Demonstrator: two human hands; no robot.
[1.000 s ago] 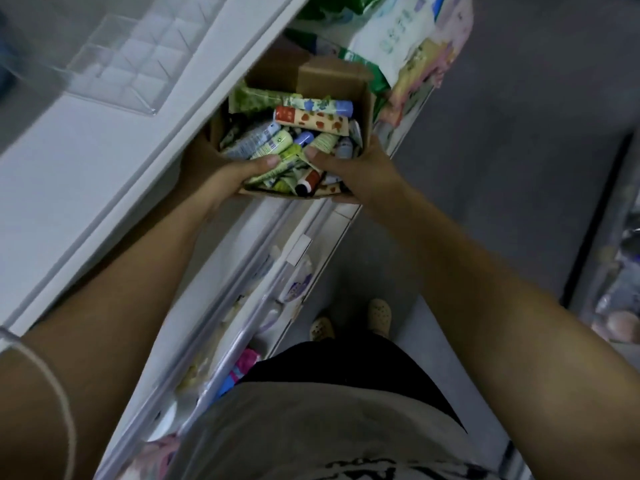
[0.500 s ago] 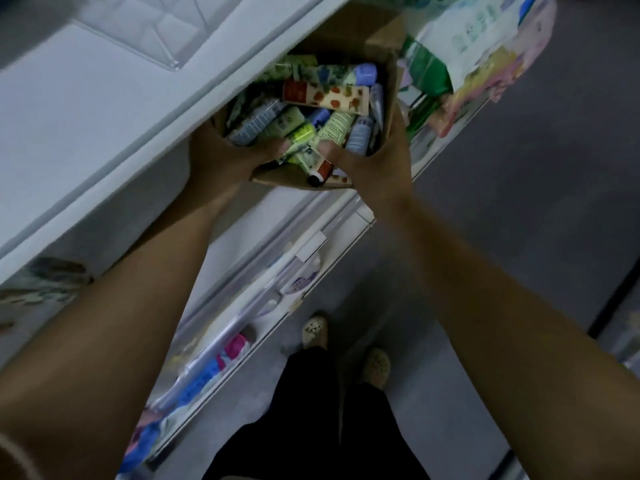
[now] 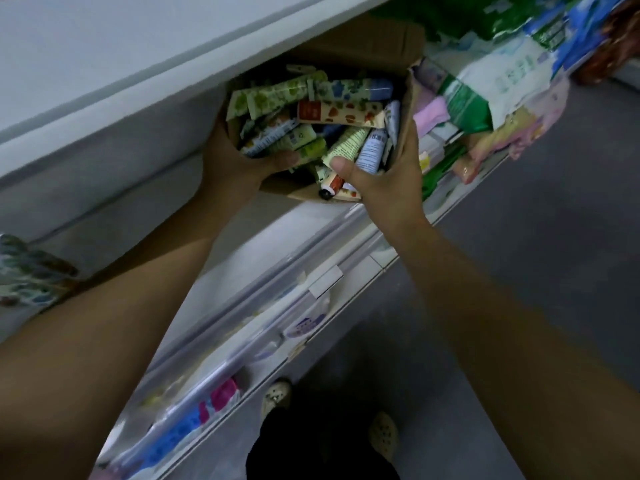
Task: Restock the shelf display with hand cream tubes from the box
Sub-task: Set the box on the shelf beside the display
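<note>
An open brown cardboard box (image 3: 377, 39) full of several colourful hand cream tubes (image 3: 341, 112) sits half under the edge of the white upper shelf (image 3: 114, 81). My left hand (image 3: 235, 161) grips the box's near left side, thumb inside over the tubes. My right hand (image 3: 388, 178) grips the near right corner, thumb pressed on a pale green tube. A dark-capped tube (image 3: 332, 187) pokes out at the front edge.
Packaged goods in green, pink and white wrappers (image 3: 485, 98) are piled right of the box. A lower shelf with a clear front rail (image 3: 277, 299) holds small items. Grey floor lies to the right, with my feet in light clogs (image 3: 277, 393) below.
The box has stayed between both hands and now looks closer and larger in view; the camera has tilted so the upper shelf's clear organiser is out of frame.
</note>
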